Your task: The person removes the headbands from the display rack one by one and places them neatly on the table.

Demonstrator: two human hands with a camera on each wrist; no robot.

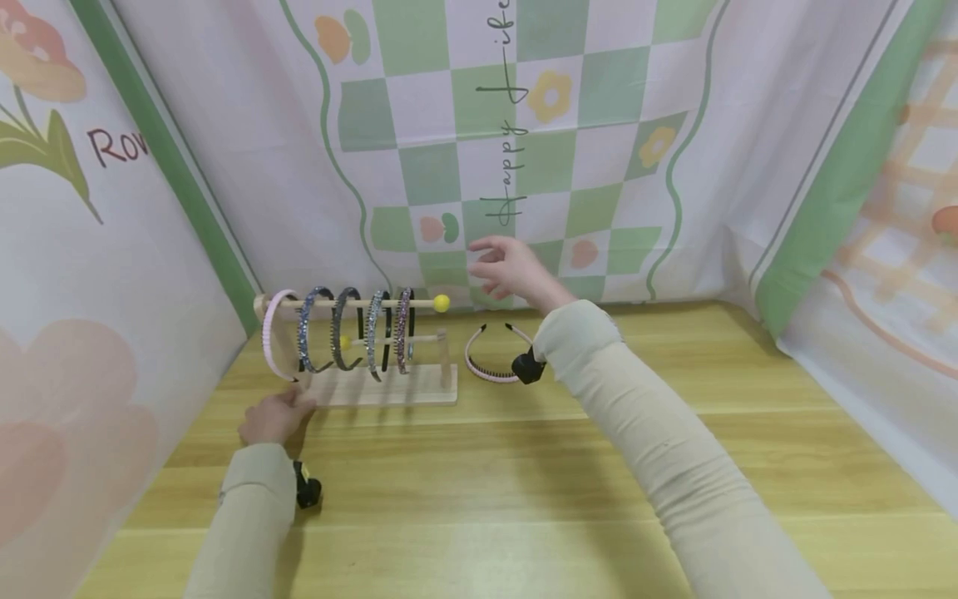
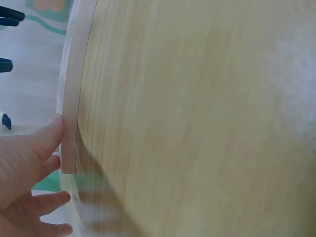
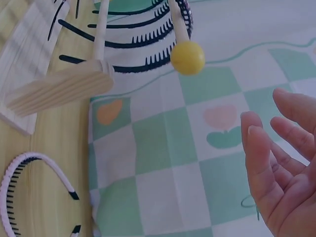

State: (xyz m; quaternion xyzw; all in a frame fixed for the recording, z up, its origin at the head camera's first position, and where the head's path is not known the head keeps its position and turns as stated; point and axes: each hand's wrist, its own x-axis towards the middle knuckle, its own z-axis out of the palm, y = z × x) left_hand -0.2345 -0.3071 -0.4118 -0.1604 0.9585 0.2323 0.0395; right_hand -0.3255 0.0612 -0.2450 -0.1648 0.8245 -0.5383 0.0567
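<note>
The left hand (image 1: 271,418) touches the headband stand (image 1: 382,391) (whether gripping, I cannot tell). The right hand (image 1: 511,268), empty fingers relaxed, hovers near the yellow knob (image 1: 441,304)

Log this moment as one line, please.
left hand: holds rack base | right hand: raised, holding nothing | upper rod: five headbands | table: one pink headband lying loose
</note>
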